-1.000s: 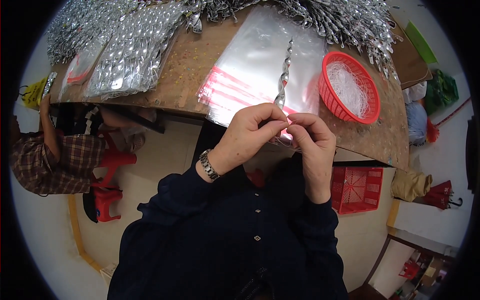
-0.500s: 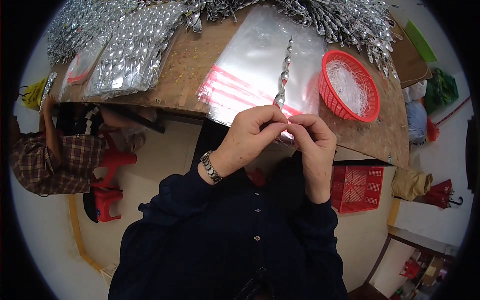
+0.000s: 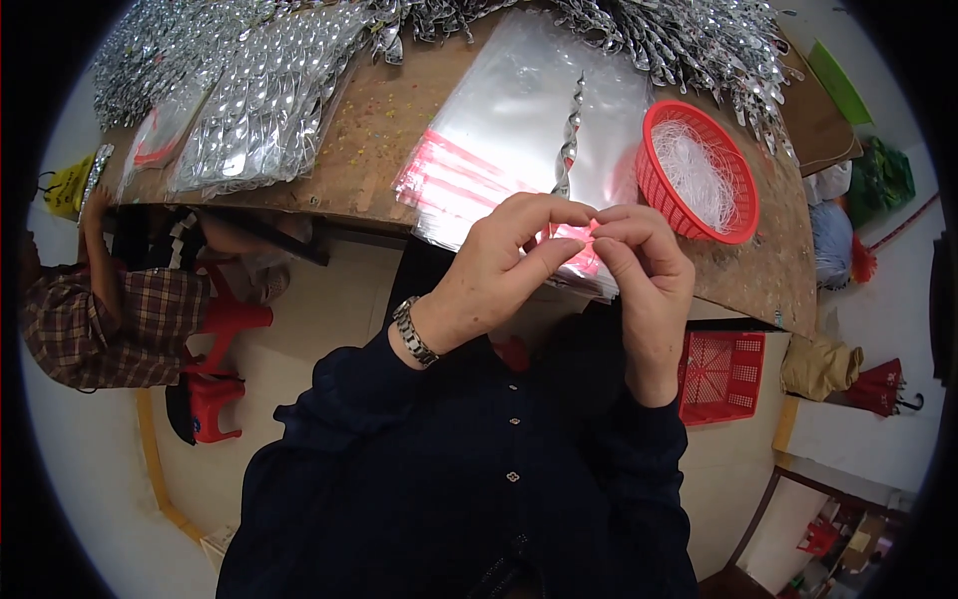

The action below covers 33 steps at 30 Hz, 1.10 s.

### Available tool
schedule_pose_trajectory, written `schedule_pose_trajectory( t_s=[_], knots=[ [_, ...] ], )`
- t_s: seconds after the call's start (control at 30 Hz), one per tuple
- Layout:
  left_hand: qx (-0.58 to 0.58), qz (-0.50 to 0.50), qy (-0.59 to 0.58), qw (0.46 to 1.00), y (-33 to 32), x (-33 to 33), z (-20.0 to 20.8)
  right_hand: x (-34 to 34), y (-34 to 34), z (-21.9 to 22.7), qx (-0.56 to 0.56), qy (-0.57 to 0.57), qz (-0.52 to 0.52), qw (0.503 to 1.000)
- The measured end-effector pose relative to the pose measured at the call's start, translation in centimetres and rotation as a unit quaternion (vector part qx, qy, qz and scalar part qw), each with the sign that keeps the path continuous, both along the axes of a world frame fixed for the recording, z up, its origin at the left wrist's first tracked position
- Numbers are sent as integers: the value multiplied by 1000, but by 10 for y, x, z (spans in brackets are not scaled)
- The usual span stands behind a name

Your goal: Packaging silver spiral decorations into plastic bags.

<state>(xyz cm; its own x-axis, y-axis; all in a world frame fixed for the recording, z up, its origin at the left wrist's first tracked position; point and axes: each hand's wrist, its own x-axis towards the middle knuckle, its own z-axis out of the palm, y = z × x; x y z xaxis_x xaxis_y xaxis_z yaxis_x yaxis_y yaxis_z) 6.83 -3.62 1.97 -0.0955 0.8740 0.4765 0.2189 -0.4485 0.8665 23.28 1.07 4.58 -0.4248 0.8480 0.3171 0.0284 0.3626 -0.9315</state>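
Note:
A silver twisted spiral strip (image 3: 569, 140) lies over the stack of clear plastic bags (image 3: 489, 110), its lower end running in behind the fingers of my left hand (image 3: 504, 250). Those fingers are closed in a pinch on that end. Close beside it, my right hand (image 3: 651, 280) pinches thumb against forefinger, its tips nearly touching the left ones. Whatever is between the right fingertips is too fine to make out. To the right of my hands stands a red plastic basket (image 3: 750, 190) holding a tangle of thin clear threads (image 3: 694, 175).
Filled bags of silver spirals (image 3: 264, 110) lie at the table's left, and loose silver spirals (image 3: 689, 50) pile along its far side. A red crate (image 3: 720, 379) is below the table at right. Another person in a plaid shirt (image 3: 130, 324) sits at left near red stools (image 3: 215, 404).
Both hands have shifted slightly right, and the right one has turned a little. The thin thread loop seen under my fingertips before no longer shows. The strip has hardly moved.

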Motion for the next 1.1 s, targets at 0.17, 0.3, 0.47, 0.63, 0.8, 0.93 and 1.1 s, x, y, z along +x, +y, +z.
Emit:
schedule_pose_trajectory(
  t_s=[0.17,0.3,0.47,0.63,0.8,0.93,1.1],
  knots=[
    [-150,-168,-212,951,6,-3,18,3,8,19,-34,3,30,999],
    [-211,-215,-264,916,15,-6,12,1,13,20,-133,54,58,988],
    [-246,-241,-274,898,18,-7,9,5,19,7,-104,74,67,990],
    [-259,-220,-263,903,16,-4,7,7,20,5,-121,74,77,987],
    [-224,-195,-244,923,15,-1,8,9,19,5,-120,65,80,987],
    [-187,-136,-172,958,14,1,9,16,18,11,-111,11,48,993],
    [-134,-95,-79,983,12,0,6,20,16,15,-58,-36,16,998]
  ],
)
